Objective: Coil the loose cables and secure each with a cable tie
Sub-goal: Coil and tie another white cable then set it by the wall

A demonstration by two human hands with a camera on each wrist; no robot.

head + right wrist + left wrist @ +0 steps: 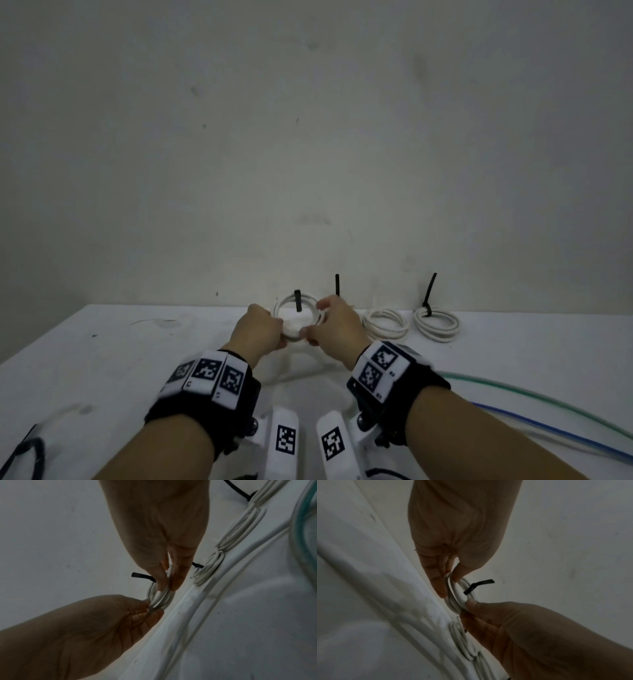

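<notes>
A white cable coil [297,320] is held just above the white table [102,359], near its far edge. A black cable tie [297,300] is fastened round the coil's far side, its tail standing up. My left hand [279,330] pinches the coil's left near side between thumb and fingers [441,591]. My right hand [317,323] pinches the right side, as the right wrist view shows at the coil [159,597]. The tie [476,586] sits clear of both hands.
Two more white coils [385,323] [436,323] lie to the right by the wall, with black ties [337,284] [428,294] standing up there. Loose white cable [197,601] runs under my hands. Green [548,399] and blue [548,428] tubes cross the right; a black cable [30,452] lies lower left.
</notes>
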